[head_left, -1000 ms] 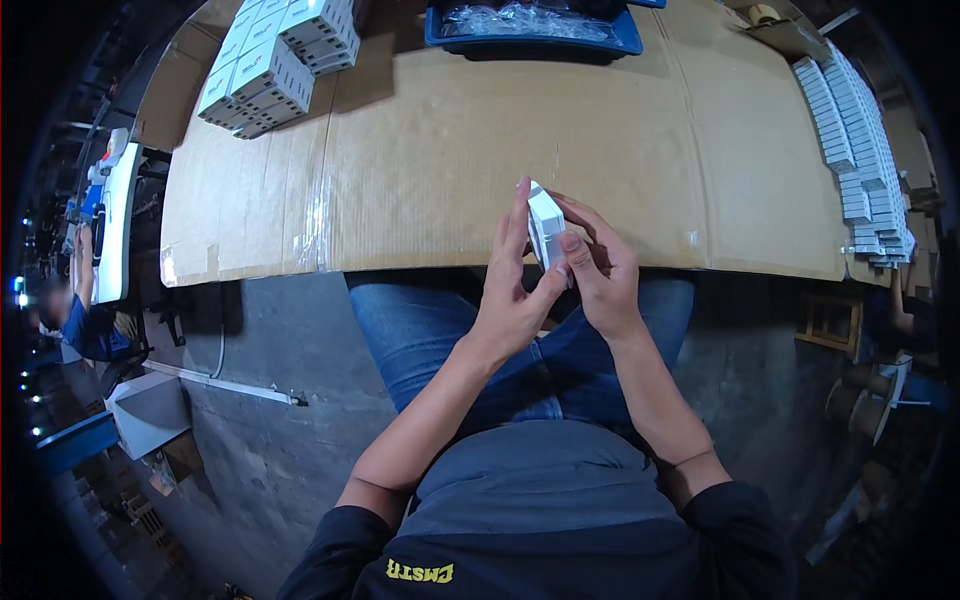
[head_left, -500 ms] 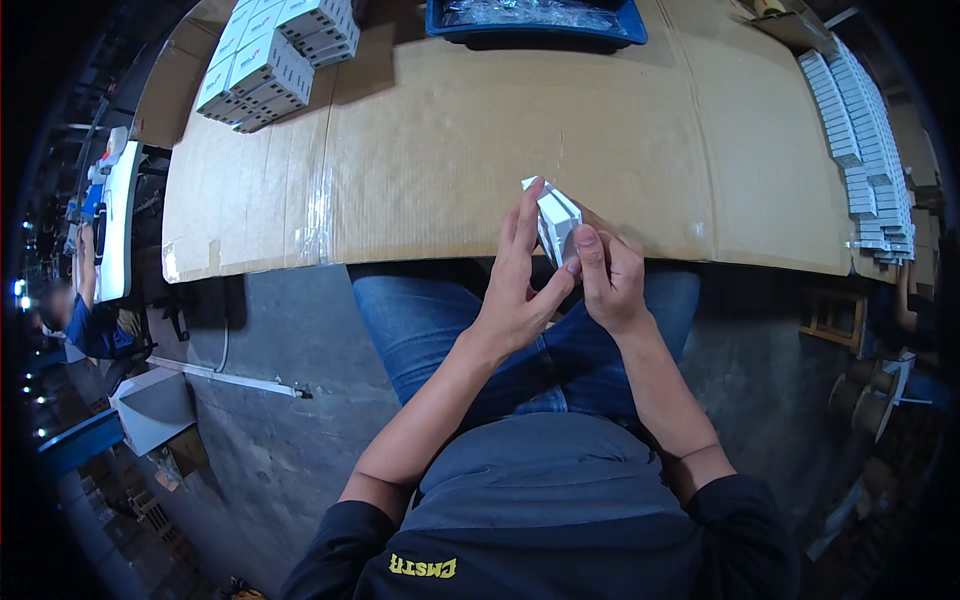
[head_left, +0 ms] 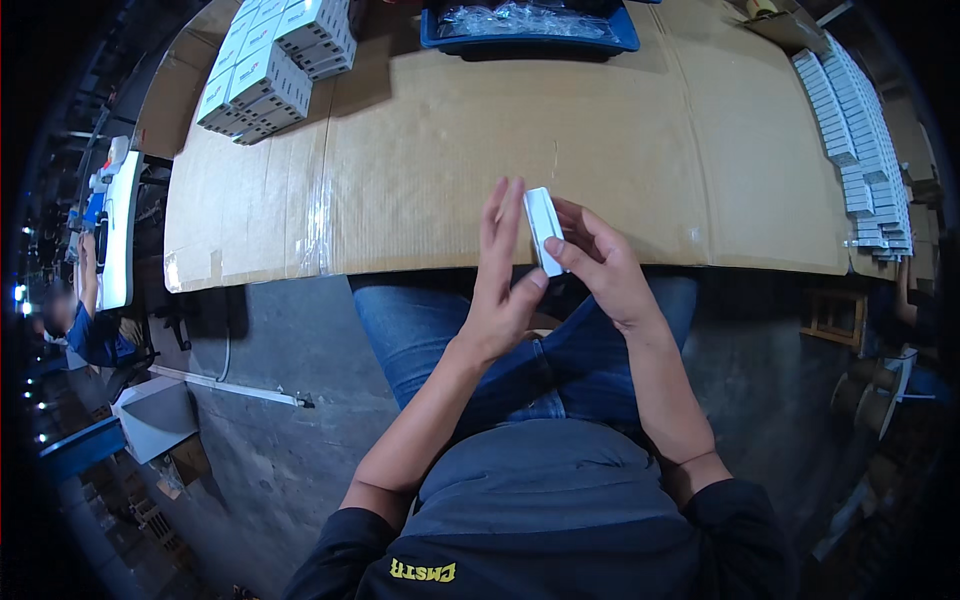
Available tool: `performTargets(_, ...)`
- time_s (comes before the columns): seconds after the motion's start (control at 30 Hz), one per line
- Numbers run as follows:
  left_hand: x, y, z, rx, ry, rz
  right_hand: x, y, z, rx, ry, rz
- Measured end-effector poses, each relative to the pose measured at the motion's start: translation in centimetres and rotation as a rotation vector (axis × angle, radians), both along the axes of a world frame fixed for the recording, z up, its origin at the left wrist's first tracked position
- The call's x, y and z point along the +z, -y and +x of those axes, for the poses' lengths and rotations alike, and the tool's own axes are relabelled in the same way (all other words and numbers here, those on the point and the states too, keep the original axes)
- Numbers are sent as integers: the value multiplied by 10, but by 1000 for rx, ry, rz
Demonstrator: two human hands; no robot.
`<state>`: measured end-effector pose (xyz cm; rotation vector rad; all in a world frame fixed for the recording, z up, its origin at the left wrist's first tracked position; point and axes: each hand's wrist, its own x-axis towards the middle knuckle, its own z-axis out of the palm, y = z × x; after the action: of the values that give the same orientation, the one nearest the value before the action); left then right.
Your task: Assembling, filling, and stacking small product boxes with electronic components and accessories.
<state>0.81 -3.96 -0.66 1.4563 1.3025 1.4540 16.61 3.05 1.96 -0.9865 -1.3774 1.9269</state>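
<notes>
A small, narrow white carton point(head_left: 543, 228) is held over the near edge of the cardboard-covered table. My right hand point(head_left: 606, 262) grips it, thumb across the front face and the other fingers behind its right side. On the other side, my left hand point(head_left: 499, 290) is open, with its fingers stretched up beside the carton. The left thumb is at the carton's lower end; whether it presses there I cannot tell.
Cardboard point(head_left: 440, 180) covers the table. At the far left stand stacked white boxes point(head_left: 268, 85). A blue tray point(head_left: 530, 46) with clear plastic-wrapped items sits at the far middle. Rows of small white cartons point(head_left: 860, 150) line the right edge. A person point(head_left: 95, 325) sits further left.
The carton has gone from bulging and partly folded to a squared, narrow shape, and stands more upright. My left fingers have come off its side; the right hand keeps its grip.
</notes>
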Motion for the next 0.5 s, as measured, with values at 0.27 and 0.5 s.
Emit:
performTargets(0.27,4,5,5,54,651,-294,3,15,-12,-8,140,455)
performTargets(0.5,11,6,6,89,527,-138,-5,22,-15,11,190,742)
